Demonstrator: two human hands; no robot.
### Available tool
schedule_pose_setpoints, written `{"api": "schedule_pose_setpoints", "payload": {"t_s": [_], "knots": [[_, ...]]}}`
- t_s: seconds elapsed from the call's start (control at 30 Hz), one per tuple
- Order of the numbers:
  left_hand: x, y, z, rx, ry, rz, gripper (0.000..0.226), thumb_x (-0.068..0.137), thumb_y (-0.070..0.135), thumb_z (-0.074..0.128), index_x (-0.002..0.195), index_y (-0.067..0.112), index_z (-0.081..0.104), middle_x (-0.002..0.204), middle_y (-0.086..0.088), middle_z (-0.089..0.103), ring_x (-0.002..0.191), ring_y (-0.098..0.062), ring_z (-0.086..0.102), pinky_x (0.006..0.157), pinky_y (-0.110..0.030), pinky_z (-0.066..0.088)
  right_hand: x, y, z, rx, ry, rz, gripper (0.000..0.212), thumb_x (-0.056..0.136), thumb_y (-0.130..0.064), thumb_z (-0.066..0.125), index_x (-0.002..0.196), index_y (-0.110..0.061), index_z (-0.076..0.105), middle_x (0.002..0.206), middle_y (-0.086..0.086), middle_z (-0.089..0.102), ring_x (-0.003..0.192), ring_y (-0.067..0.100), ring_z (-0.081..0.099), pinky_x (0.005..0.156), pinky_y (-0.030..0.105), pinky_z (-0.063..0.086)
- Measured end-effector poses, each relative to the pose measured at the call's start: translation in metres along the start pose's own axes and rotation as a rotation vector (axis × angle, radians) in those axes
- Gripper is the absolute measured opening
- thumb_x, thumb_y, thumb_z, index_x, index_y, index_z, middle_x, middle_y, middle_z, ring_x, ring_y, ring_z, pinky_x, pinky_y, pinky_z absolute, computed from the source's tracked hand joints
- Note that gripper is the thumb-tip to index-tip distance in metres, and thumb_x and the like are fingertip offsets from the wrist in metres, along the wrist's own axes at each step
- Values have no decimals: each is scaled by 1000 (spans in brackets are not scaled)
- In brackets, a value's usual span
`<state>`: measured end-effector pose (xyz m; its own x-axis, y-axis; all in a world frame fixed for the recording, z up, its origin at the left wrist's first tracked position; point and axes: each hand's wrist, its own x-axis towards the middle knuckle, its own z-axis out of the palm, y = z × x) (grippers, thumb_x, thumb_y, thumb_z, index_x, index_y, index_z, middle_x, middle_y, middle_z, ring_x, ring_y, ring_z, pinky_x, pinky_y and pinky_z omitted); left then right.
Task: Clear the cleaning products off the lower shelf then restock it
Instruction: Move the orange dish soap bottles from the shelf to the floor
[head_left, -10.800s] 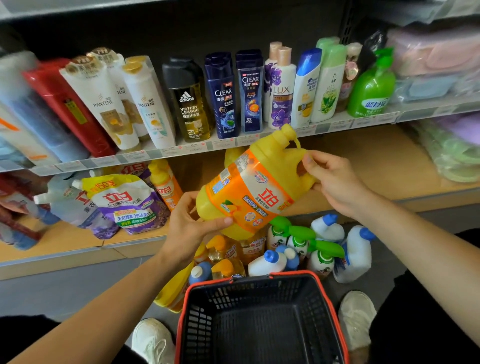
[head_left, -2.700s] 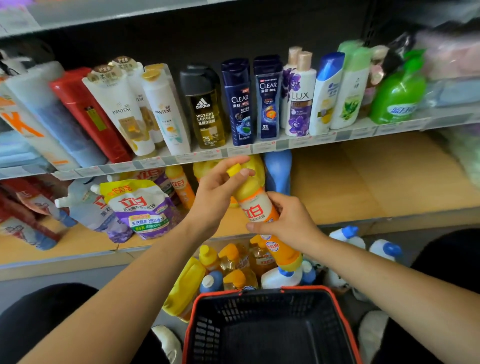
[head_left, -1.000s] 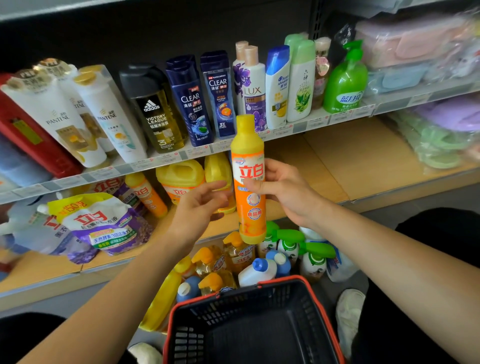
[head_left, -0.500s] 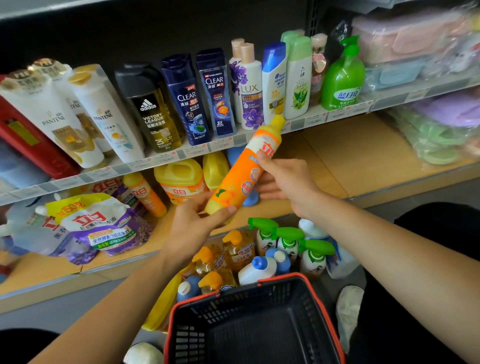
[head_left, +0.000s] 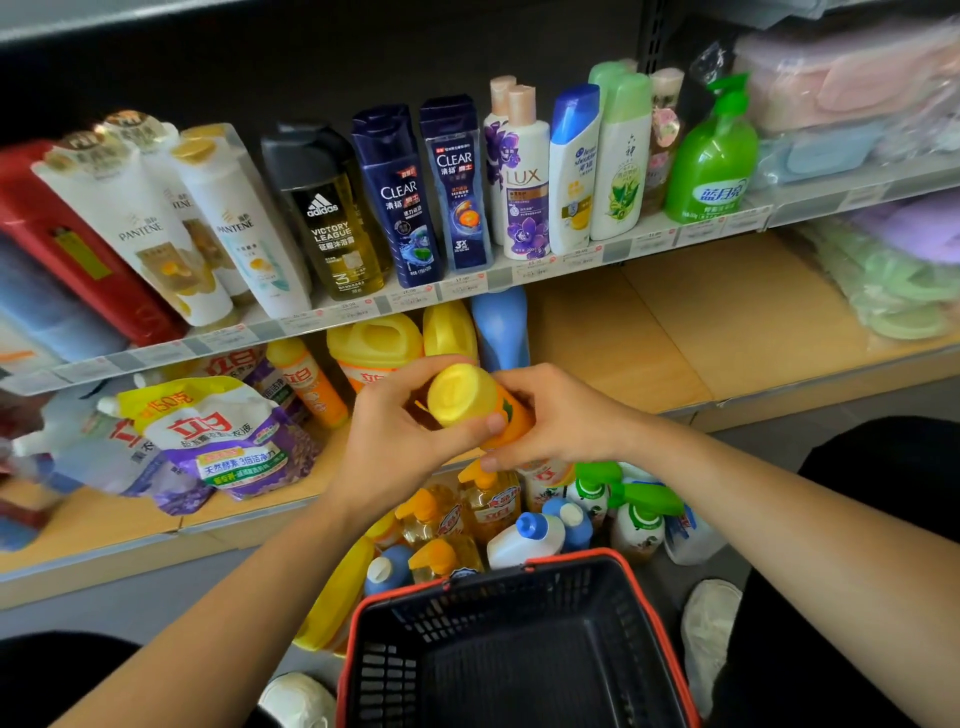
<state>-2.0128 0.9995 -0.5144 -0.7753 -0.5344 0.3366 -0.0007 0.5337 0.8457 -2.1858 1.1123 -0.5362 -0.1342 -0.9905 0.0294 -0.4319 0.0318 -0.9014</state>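
An orange detergent bottle (head_left: 506, 413) with a yellow end (head_left: 457, 395) points toward the camera, held by both hands in front of the lower shelf (head_left: 670, 332). My left hand (head_left: 400, 441) grips it around the yellow end. My right hand (head_left: 558, 421) wraps the orange body from the right. On the lower shelf stand a yellow jug (head_left: 374, 348), a second yellow jug (head_left: 449, 330), a blue bottle (head_left: 501, 325), a slim orange bottle (head_left: 306, 382) and refill pouches (head_left: 223, 441).
A black basket with a red rim (head_left: 514, 649) sits on the floor below my hands, nothing in it. Several detergent and spray bottles (head_left: 519, 519) stand on the floor behind it. The upper shelf (head_left: 467, 283) holds shampoo bottles. Wrapped soft goods (head_left: 893, 275) fill the right.
The orange bottle, slanted across my hands half a second ago, has turned end-on toward the camera and dropped lower. My left hand now closes round its yellow end.
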Motion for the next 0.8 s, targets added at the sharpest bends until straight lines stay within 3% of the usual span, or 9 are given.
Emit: {"api": "schedule_pose_setpoints", "payload": {"t_s": [0.13, 0.33, 0.47, 0.6, 0.7, 0.8], "knots": [[0, 10, -1, -88, -5, -17, 49, 79, 46, 76, 122, 23, 70, 109, 10, 72, 102, -10, 68, 78, -21, 54, -2, -1, 4, 63, 52, -41, 41, 67, -26, 93, 99, -36, 68, 92, -10, 74, 86, 5, 69, 74, 24, 55], [0, 8, -2, -272, -18, -133, 27, 94, 30, 65, 114, 14, 74, 112, -8, 74, 111, -26, 66, 91, -46, 56, -4, -2, 8, 1, 96, -19, 46, 65, -28, 94, 98, -42, 65, 85, -24, 70, 80, -4, 65, 67, 12, 47], [0, 5, -7, -319, -17, -164, 26, 94, 26, 58, 113, 17, 73, 110, -8, 75, 107, -26, 69, 85, -42, 58, -5, -5, 12, -8, 104, -15, 51, 66, -31, 94, 102, -49, 62, 91, -31, 69, 86, -8, 66, 70, 8, 48], [-2, 0, -11, -392, 2, -198, 25, 98, 18, 55, 117, 18, 70, 112, -1, 75, 107, -19, 69, 79, -31, 60, -1, 0, 12, -28, 177, -41, 51, 64, -36, 94, 102, -49, 62, 100, -17, 62, 94, 2, 62, 81, 19, 48], [-5, -5, -13, -515, 8, -230, 31, 95, 12, 58, 126, 14, 66, 122, -7, 72, 117, -24, 67, 92, -36, 58, 2, 1, 13, 69, 229, -42, 49, 66, -35, 92, 107, -41, 66, 104, -9, 69, 98, 10, 67, 88, 36, 54], [-11, -14, -15, -465, 30, -266, 35, 95, 0, 60, 128, 12, 64, 117, -10, 74, 105, -25, 71, 85, -34, 60, 5, 0, 15, 146, 245, -50, 53, 71, -27, 90, 117, -33, 65, 109, -8, 74, 102, 12, 69, 91, 42, 57]]}}
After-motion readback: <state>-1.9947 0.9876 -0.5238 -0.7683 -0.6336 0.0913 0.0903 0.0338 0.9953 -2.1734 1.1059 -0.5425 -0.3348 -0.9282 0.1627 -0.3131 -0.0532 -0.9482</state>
